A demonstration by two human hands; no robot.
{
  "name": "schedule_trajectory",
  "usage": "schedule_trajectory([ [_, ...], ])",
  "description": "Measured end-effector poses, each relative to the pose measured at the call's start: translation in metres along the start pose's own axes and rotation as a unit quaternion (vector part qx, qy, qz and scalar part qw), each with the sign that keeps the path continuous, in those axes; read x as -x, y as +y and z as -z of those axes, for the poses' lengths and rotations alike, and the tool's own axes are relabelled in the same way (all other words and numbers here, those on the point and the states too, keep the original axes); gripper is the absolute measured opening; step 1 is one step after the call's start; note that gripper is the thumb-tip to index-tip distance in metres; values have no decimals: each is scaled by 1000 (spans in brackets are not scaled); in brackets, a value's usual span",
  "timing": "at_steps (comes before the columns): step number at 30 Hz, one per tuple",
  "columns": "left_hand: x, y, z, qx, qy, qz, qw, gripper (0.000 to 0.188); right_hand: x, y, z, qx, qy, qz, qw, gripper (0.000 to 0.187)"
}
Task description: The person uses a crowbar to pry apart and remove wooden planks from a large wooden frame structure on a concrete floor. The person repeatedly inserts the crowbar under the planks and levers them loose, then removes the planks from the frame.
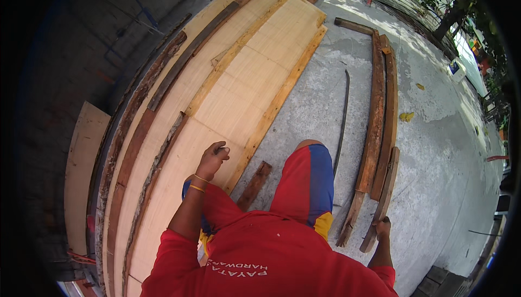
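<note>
My right hand [383, 227] grips the near end of a short wooden plank [386, 191], which lies at a slant against longer timber on the right. My left hand [212, 160] hovers over a pale plywood panel [239, 99], its fingers curled together. Whatever those fingers may hold is too small to make out. Wooden battens lie lengthwise on the panel, among them one along its right edge [293, 82] and a rough, bark-edged one [154, 175] further left. Near my knees a short reddish wood block [255, 184] rests on the concrete.
Long brown timbers [375, 112] lie side by side on the concrete floor [434, 150]. A thin dark rod [344, 118] lies between them and the plywood. Another plywood sheet [84, 175] leans by the dark block wall [65, 69]. A white container [457, 69] stands far right.
</note>
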State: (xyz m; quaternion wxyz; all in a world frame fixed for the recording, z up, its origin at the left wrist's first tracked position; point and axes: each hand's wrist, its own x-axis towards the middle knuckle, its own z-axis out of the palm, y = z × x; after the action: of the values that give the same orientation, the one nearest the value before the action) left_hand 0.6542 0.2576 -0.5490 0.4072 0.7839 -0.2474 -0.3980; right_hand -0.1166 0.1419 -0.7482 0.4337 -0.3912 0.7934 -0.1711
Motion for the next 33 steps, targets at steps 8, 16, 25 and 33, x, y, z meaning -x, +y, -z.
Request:
schedule_trajectory([
  [8,76,-68,44,118,97,52,987,48,42,-41,-25,299,135,48,944,48],
  [16,161,129,-16,148,-51,-186,970,73,105,-85,-101,262,21,125,957,39],
  [25,248,295,-17,367,-297,-473,744,115,55,-53,-144,331,-36,164,929,36],
  [33,256,284,2,412,-348,-468,700,121,6,-55,-208,440,-180,143,868,44],
])
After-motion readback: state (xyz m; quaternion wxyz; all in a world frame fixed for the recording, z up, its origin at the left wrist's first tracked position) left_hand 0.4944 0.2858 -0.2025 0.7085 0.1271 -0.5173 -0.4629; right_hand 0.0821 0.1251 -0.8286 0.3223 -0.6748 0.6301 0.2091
